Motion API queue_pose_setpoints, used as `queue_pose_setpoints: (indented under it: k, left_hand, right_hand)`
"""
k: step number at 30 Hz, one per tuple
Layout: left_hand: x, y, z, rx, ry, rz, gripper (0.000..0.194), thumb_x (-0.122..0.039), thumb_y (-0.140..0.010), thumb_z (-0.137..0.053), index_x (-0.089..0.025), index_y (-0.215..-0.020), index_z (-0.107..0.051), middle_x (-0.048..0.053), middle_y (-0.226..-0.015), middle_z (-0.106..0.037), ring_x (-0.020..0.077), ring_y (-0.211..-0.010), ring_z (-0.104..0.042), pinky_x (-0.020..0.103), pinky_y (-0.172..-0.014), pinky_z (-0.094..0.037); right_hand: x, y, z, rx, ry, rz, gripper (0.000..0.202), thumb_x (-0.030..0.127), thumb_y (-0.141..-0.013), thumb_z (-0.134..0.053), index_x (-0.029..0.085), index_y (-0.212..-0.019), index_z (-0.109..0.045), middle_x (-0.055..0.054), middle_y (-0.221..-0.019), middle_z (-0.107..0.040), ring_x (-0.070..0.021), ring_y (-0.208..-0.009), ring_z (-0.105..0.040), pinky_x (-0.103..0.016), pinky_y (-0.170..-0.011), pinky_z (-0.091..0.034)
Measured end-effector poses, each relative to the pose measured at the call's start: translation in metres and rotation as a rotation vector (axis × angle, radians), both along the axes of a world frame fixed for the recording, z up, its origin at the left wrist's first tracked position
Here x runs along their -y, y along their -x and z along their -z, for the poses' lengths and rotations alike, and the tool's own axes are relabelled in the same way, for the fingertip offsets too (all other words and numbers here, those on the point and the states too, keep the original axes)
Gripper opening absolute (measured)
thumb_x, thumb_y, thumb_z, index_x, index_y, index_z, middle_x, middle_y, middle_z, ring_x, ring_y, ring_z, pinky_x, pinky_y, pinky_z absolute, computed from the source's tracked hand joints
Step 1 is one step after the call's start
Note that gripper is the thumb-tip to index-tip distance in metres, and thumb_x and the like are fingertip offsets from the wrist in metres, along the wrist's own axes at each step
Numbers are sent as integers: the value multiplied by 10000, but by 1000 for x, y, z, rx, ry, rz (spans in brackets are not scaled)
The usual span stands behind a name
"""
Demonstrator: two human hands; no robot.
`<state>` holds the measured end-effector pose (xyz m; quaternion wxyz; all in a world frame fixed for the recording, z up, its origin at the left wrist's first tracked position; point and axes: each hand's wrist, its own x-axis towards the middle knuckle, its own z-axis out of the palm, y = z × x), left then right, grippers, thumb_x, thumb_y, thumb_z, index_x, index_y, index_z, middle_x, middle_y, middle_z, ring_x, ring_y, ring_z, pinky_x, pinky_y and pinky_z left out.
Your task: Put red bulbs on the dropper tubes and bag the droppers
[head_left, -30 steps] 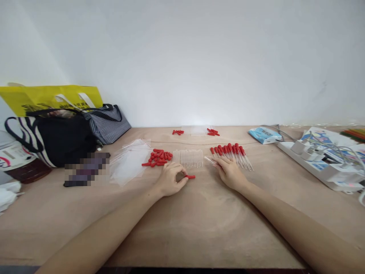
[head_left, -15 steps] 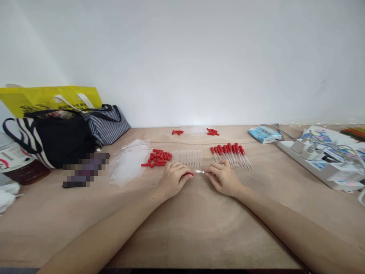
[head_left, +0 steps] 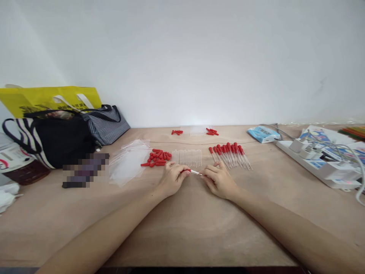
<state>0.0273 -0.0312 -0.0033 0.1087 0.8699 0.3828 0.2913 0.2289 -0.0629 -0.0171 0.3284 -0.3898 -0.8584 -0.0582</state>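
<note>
Dropper tube (head_left: 195,172), pinched by the fingers of the right hand (head_left: 219,181), has been brought leftward to the red bulb (head_left: 189,170) pinched in the left hand (head_left: 172,179), long axes nearly aligned between both hands.

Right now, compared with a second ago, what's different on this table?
The right hand has moved left and slightly nearer the person, bringing its clear tube to the red bulb in the left hand; the two now appear to meet. Nothing was picked up or let go. The bulb pile, tube row and capped tubes stayed put.
</note>
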Motion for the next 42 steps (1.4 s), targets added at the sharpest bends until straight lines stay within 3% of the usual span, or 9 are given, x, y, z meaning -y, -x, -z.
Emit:
queue_pose_setpoints:
  k: [5, 11, 21, 32, 42]
  left_hand:
    - [1, 0, -3, 9, 84, 11, 173, -284, -849, -408, -205, -811, -558, -46, -683, -644, 124, -684, -577, 408, -935, -207]
    - [6, 0, -5, -60, -45, 83, 172, -254, -842, -425, -201, -754, -564, -27, -746, -664, 132, -719, -586, 419, -930, -183]
    - [7, 0, 0, -73, -156, 128, 192, -257, -854, -393, -191, -764, -549, -19, -706, -637, 127, -694, -574, 388, -918, -209]
    - [9, -2, 1, -121, -229, 185, 217, -269, -860, -381, -193, -760, -559, -9, -715, -634, 126, -704, -557, 377, -930, -196]
    - [5, 5, -9, -83, -224, 88, 179, -305, -841, -465, -221, -768, -605, -26, -724, -671, 135, -741, -569, 397, -945, -164]
  right_hand:
    - [-3, -2, -3, 83, -56, -11, 237, 124, -812, -384, 178, -872, -606, -17, -735, -591, -112, -626, -446, -309, -703, -224]
    - [-3, -7, -7, 209, -87, -19, 295, 59, -761, -361, 183, -805, -625, -8, -713, -581, -96, -531, -357, -331, -714, -208]
    - [6, 3, -6, 51, 5, 0, 220, 145, -816, -370, 166, -817, -590, -30, -717, -574, -126, -594, -380, -298, -642, -208]
    - [4, 8, -1, 54, 75, -39, 229, 165, -847, -345, 160, -799, -568, -29, -709, -568, -120, -620, -442, -286, -637, -233]
    - [-2, 2, -10, 45, 100, -6, 223, 237, -866, -381, 184, -847, -596, -25, -761, -606, -123, -708, -501, -278, -642, -241]
